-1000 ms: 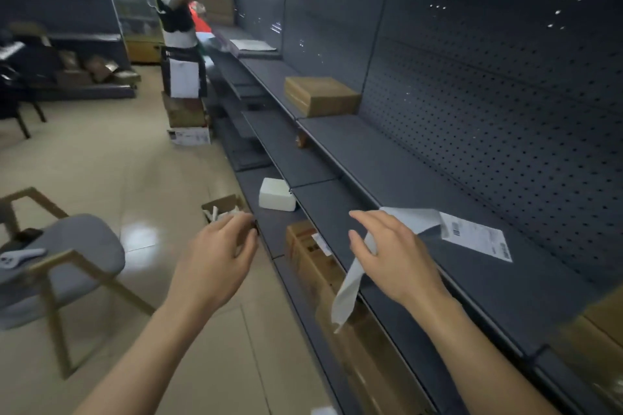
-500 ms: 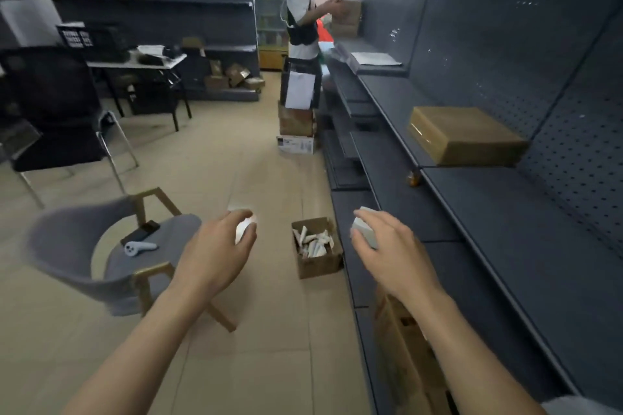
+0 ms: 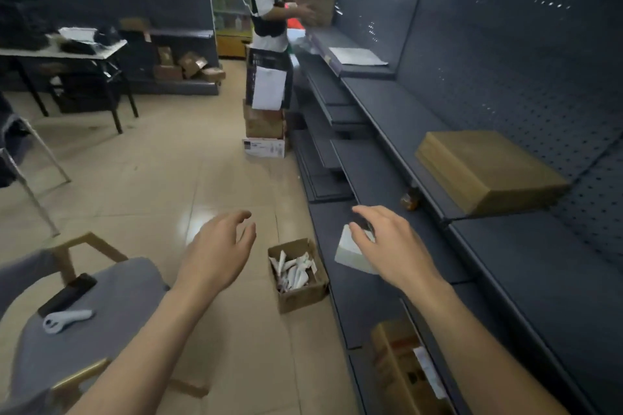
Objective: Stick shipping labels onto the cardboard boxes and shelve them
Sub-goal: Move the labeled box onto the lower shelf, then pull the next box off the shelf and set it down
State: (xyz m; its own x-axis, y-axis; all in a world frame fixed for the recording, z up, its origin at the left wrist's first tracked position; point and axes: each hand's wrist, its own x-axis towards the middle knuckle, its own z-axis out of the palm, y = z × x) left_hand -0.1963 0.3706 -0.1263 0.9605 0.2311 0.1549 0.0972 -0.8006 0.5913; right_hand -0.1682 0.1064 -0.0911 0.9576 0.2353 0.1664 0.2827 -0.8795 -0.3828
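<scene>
Left hand (image 3: 219,253) and right hand (image 3: 391,246): fingers spread, empty; the right is over white block (image 3: 349,254) beside scrap carton (image 3: 300,293). Block probably light, stiff: pinch sides.

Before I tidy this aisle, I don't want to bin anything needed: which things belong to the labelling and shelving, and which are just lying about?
Job: shelved cardboard box; labelled box lower down; stacked boxes; open box of paper scraps, probably backings.
Lying about: phone, white tool, chair, small amber item.
</scene>
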